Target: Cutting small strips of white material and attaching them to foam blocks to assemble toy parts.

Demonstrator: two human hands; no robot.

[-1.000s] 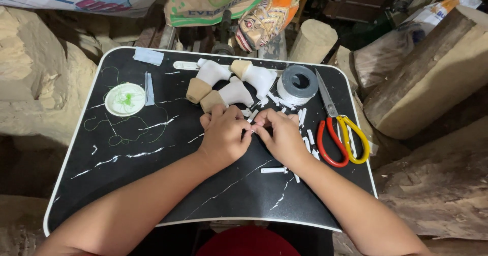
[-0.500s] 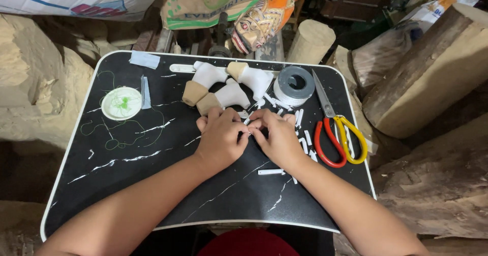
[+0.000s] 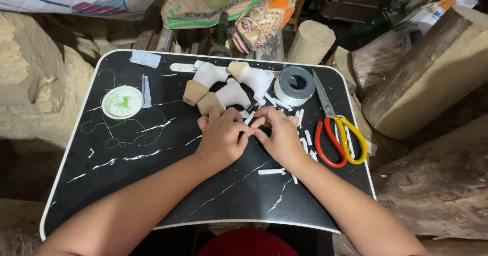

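Our fingers (image 3: 247,130) of both hands meet, pinched shut on a small white strip (image 3: 250,129) above the desk (image 3: 152,185); left hand (image 3: 222,136) and right hand (image 3: 278,135) touch. Many cut strips (image 3: 307,138) already lie beside the right hand, near the scissors (image 3: 339,134) and tape roll (image 3: 295,85). Four white-wrapped pieces (image 3: 229,88) lie just beyond, seemingly finished.

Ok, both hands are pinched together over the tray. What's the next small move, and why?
Probably keep the left hand still and let the right hand work the small white piece pinched between them. The fingers meet on it, and more white strips lie close by on the black tray.
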